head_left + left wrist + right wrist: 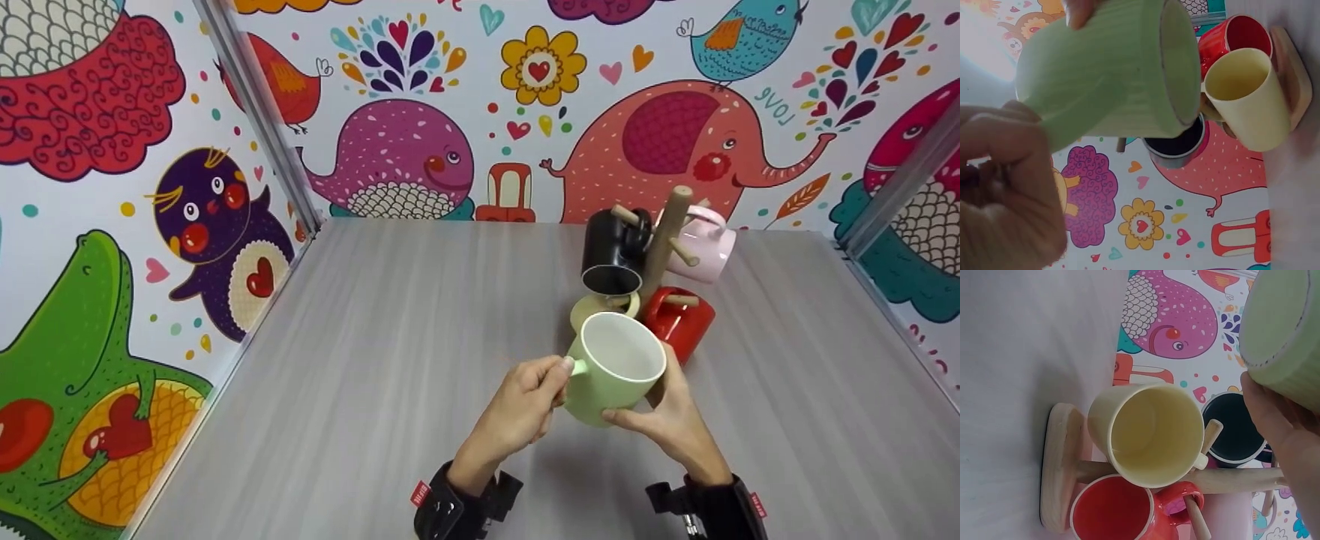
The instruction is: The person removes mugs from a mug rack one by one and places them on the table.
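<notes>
A light green mug point(613, 367) with a white inside is held above the table by both hands. My left hand point(525, 409) pinches its handle at the left side. My right hand point(671, 416) cups the body from the right and below, thumb on the front. The green mug point(1106, 73) fills the left wrist view, and its rim point(1286, 332) shows in the right wrist view. Just behind it stands a wooden mug tree point(664, 240) with a black mug point(615, 251), a pink mug point(705, 244), a red mug point(679, 322) and a pale yellow mug point(596, 307) hung on its pegs.
The grey wood-grain table point(375, 360) is walled on three sides by panels with bright cartoon animals point(405, 161). The tree's round wooden base point(1061, 472) rests on the table right of centre. Bare tabletop lies to the left and front.
</notes>
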A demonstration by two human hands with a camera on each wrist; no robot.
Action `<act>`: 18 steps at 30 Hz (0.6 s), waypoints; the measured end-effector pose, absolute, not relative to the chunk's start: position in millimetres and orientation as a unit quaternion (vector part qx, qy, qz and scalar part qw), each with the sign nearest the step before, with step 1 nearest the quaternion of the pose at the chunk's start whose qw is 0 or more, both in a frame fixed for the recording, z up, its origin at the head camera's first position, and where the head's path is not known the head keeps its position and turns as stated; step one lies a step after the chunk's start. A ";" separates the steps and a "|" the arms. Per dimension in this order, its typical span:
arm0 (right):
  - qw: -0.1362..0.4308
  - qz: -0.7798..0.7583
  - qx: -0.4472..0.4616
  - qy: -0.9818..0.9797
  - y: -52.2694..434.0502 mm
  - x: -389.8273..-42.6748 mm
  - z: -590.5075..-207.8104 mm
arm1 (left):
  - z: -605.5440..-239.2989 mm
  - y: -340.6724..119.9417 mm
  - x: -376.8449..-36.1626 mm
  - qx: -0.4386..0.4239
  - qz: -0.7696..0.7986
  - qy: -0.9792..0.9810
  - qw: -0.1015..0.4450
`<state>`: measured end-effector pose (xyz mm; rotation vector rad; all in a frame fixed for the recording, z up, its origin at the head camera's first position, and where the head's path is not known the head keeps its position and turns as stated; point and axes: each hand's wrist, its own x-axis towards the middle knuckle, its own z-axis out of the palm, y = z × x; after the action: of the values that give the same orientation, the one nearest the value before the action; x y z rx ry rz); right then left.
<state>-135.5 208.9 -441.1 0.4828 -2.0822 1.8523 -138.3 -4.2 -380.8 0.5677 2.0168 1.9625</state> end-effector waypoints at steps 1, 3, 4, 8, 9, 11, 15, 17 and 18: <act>0.155 0.648 0.171 -0.726 208.7 -135.6 -441.5 | -380.8 -4.3 -137.6 0.197 0.674 0.699 0.134; 0.155 0.650 0.174 -0.724 208.6 -135.9 -442.0 | -380.7 -4.5 -136.4 0.200 0.665 0.708 0.128; 0.155 0.650 0.176 -0.723 208.3 -136.1 -442.1 | -380.6 -4.8 -136.2 0.201 0.661 0.712 0.125; 0.153 0.647 0.175 -0.726 207.1 -135.9 -441.6 | -380.6 -5.6 -135.6 0.200 0.654 0.720 0.116; 0.151 0.645 0.174 -0.728 206.9 -135.7 -441.0 | -380.7 -5.6 -135.5 0.200 0.655 0.720 0.114; 0.145 0.639 0.171 -0.736 206.9 -134.9 -439.5 | -381.1 -5.6 -135.5 0.197 0.661 0.716 0.112; 0.134 0.643 0.184 -0.732 210.1 -134.5 -435.5 | -382.9 -6.4 -135.2 0.189 0.677 0.703 0.108; 0.137 0.653 0.206 -0.716 214.5 -135.1 -434.4 | -384.5 -7.8 -135.4 0.181 0.684 0.700 0.102; 0.141 0.658 0.222 -0.705 217.2 -136.0 -434.0 | -385.6 -8.8 -135.7 0.176 0.686 0.699 0.097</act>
<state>-136.0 217.2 -434.0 0.6407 -2.0358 1.9007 -135.7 -8.8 -385.6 0.5209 2.0708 2.0306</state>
